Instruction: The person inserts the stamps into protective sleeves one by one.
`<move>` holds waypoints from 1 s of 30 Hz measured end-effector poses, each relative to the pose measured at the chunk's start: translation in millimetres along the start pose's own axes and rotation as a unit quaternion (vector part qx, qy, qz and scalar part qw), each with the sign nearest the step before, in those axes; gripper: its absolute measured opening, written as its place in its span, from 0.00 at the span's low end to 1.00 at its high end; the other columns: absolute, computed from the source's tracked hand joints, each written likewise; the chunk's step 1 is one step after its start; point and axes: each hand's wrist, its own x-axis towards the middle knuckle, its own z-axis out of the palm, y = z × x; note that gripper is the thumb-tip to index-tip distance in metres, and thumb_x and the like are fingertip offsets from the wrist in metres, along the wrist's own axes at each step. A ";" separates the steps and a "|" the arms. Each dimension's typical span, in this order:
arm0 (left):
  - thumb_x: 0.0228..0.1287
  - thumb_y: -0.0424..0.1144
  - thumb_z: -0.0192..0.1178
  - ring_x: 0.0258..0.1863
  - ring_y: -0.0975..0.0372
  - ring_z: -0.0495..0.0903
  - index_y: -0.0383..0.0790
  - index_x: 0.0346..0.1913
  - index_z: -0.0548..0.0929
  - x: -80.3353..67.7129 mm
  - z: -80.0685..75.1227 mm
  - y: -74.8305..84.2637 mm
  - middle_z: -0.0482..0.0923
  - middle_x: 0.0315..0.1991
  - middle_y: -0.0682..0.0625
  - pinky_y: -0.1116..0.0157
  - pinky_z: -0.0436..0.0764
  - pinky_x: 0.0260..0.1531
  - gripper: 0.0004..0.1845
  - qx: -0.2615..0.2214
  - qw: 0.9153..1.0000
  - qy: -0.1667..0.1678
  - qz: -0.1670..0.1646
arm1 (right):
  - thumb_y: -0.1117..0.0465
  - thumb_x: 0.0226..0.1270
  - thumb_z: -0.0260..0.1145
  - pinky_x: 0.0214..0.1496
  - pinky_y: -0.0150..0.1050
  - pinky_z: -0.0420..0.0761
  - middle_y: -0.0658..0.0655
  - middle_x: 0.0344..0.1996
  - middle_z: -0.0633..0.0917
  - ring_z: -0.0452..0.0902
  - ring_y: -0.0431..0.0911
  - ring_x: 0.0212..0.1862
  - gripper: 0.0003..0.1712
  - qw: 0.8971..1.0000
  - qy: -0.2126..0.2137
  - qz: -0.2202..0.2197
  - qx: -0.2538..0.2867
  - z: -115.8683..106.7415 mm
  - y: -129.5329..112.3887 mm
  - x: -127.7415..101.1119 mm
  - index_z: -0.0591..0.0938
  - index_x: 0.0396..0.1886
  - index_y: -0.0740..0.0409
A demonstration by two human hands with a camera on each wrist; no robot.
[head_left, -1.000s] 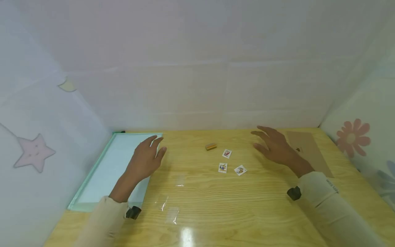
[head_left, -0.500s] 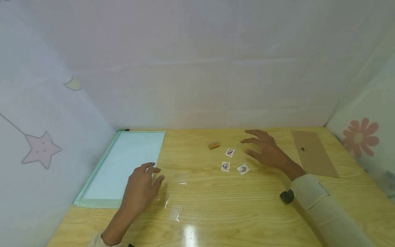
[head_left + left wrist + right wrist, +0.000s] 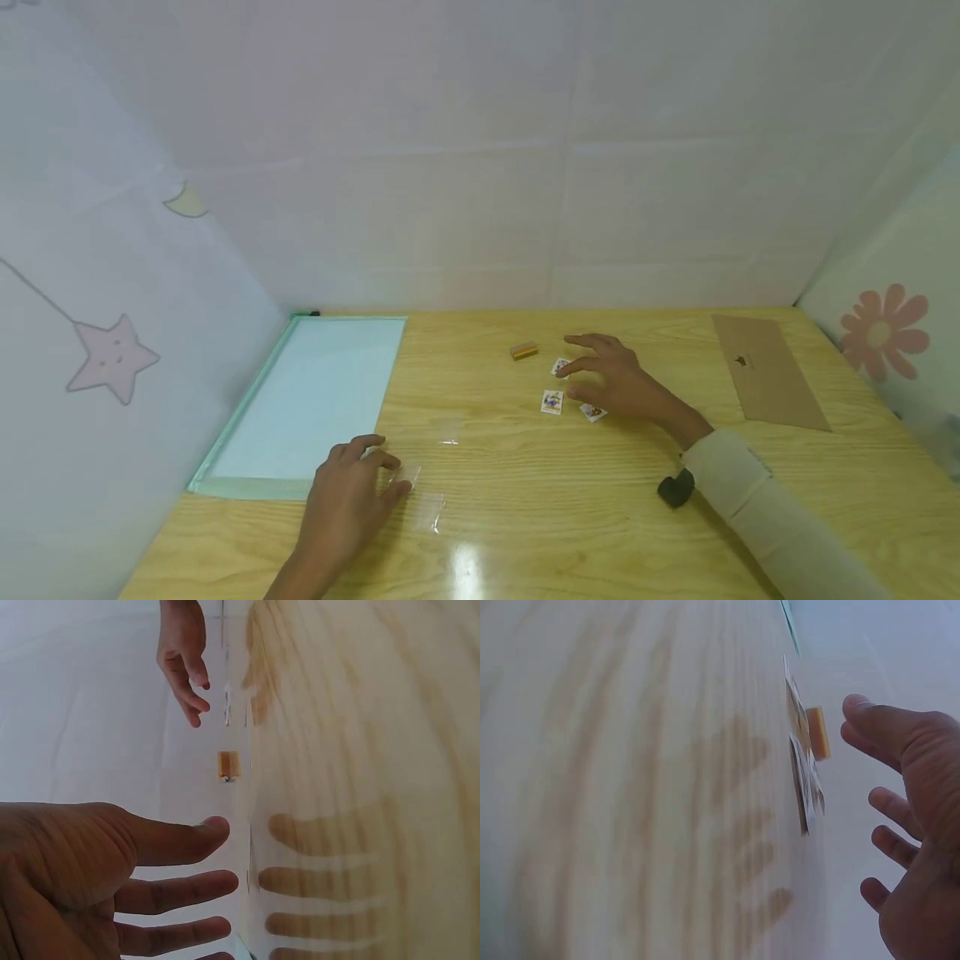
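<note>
Head view, wood table (image 3: 570, 517), white walls (image 3: 450, 167), star decal (image 3: 112, 357)

A: Surroundings?
B: Light wood-grain desk (image 3: 570, 517), glossy, with a bright glare spot (image 3: 467, 573) near the front edge. Pale panel walls enclose it on three sides.
A: Back wall?
B: Back wall (image 3: 525, 167) is plain white with faint seams and meets the desk along a straight line.
A: Sides?
B: Left wall (image 3: 90, 275) has a pink star decal (image 3: 112, 356) with a thin line running up from it, plus a yellowish moon decal (image 3: 187, 202) higher up. Right wall (image 3: 900, 267) has a pink flower decal (image 3: 885, 321).
A: Lighting?
B: Even, soft, from overhead. Shadows are faint.
</note>
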 end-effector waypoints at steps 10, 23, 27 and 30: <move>0.47 0.46 0.81 0.57 0.42 0.74 0.43 0.40 0.88 -1.0 9.9 -2.9 0.78 0.58 0.41 0.41 0.77 0.50 0.18 -0.002 1.000 0.003 0.009 | 0.46 0.65 0.73 0.63 0.74 0.51 0.56 0.73 0.67 0.51 0.59 0.75 0.18 0.999 -0.034 0.025 -0.019 11.6 -7.3 -0.3 0.86 0.54 0.36; 0.53 0.43 0.78 0.57 0.44 0.73 0.47 0.35 0.88 -0.5 9.9 -3.5 0.77 0.59 0.44 0.42 0.78 0.48 0.10 -0.009 1.000 -0.026 -0.006 | 0.49 0.66 0.73 0.61 0.73 0.54 0.57 0.70 0.72 0.57 0.58 0.72 0.11 0.999 -0.033 0.005 -0.020 11.7 -15.6 2.0 0.89 0.47 0.40; 0.52 0.42 0.78 0.56 0.45 0.74 0.47 0.35 0.88 -1.7 9.7 -4.5 0.78 0.59 0.45 0.42 0.77 0.49 0.09 -0.011 1.000 -0.019 -0.002 | 0.49 0.65 0.73 0.61 0.72 0.56 0.55 0.68 0.74 0.59 0.56 0.71 0.09 0.999 -0.032 0.000 -0.022 13.3 -14.8 2.1 0.89 0.44 0.39; 0.52 0.41 0.79 0.56 0.45 0.74 0.47 0.34 0.88 -2.7 9.3 -5.3 0.78 0.58 0.45 0.42 0.76 0.51 0.09 -0.013 1.000 -0.013 0.002 | 0.49 0.67 0.72 0.60 0.71 0.58 0.54 0.67 0.75 0.60 0.55 0.70 0.07 0.999 -0.029 -0.011 -0.033 14.8 -14.7 2.9 0.89 0.44 0.37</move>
